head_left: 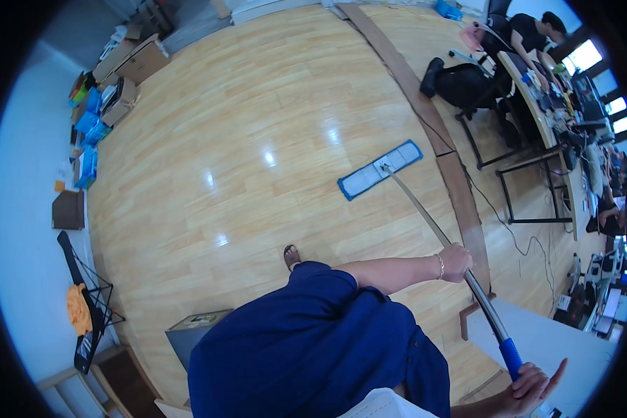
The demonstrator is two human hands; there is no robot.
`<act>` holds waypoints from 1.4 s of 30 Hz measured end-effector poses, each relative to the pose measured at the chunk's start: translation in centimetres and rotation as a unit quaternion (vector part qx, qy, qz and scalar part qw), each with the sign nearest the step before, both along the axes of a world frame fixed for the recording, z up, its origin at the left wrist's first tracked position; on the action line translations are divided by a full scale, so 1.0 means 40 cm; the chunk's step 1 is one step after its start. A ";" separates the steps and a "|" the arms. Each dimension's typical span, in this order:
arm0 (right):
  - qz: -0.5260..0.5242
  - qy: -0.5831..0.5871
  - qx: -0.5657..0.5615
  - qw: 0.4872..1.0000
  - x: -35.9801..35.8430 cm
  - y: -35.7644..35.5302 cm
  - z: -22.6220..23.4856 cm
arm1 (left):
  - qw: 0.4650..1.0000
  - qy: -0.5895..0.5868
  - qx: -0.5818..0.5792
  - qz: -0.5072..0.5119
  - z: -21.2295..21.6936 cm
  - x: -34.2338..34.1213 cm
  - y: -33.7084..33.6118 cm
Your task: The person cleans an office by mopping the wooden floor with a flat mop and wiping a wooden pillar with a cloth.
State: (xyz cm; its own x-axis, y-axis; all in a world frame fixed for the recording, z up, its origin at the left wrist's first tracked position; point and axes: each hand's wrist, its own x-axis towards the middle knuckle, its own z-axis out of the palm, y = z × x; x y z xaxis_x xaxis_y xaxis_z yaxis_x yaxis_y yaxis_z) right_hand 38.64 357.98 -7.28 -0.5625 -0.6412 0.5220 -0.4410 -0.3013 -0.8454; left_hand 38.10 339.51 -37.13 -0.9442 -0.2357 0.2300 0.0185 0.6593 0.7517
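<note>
A flat mop with a metal pole (pixel 421 211) reaches across the wooden floor. Its wide blue-edged pad (pixel 366 180) lies flat on the boards, ahead and slightly right. My left hand (pixel 456 262), a bracelet at its wrist, is wrapped around the pole's middle. At the lower right, my right hand (pixel 531 382) is closed at the top end by the blue handle grip (pixel 511 359), with one finger sticking out. My left arm, in a navy sleeve, stretches across to the right.
A brown strip (pixel 460 191) runs along the floor beside loose cables (pixel 498 209). Desks (pixel 529 94), a black chair (pixel 465 85) and a seated person stand right. Boxes (pixel 122 101) and a folding chair frame (pixel 94 306) line the left wall. A grey box (pixel 191 334) stands nearby.
</note>
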 end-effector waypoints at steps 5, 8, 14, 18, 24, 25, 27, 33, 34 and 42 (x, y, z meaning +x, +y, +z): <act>0.128 -0.092 -0.047 0.986 0.020 -0.051 0.047 | 0.997 0.000 0.050 0.055 0.068 0.158 -0.020; 0.192 -0.132 -0.069 0.970 0.061 -0.094 0.051 | 0.995 0.000 0.061 0.084 0.067 0.280 -0.045; 0.216 -0.080 -0.051 0.972 0.147 -0.235 -0.005 | 0.978 -0.004 0.073 0.195 0.031 0.559 -0.115; 0.323 -0.117 -0.043 0.938 0.222 -0.331 -0.073 | 0.955 -0.031 0.076 0.286 0.002 0.741 -0.153; 0.420 -0.142 0.009 0.896 0.328 -0.463 -0.161 | 0.925 -0.068 0.080 0.365 -0.061 0.944 -0.175; 0.452 -0.143 0.001 0.881 0.341 -0.491 -0.182 | 0.920 -0.066 0.080 0.377 -0.074 0.969 -0.179; 0.509 -0.151 -0.010 0.847 0.369 -0.534 -0.225 | 0.908 -0.077 0.083 0.404 -0.092 1.020 -0.180; 0.503 -0.202 0.082 0.837 0.391 -0.618 -0.360 | 0.866 -0.129 0.063 0.479 -0.190 1.116 -0.187; 0.499 -0.196 0.118 0.836 0.390 -0.629 -0.383 | 0.860 -0.128 0.058 0.490 -0.210 1.125 -0.192; 0.473 -0.124 0.290 0.823 0.573 -0.783 -0.550 | 0.804 -0.284 0.059 0.520 -0.351 1.314 -0.241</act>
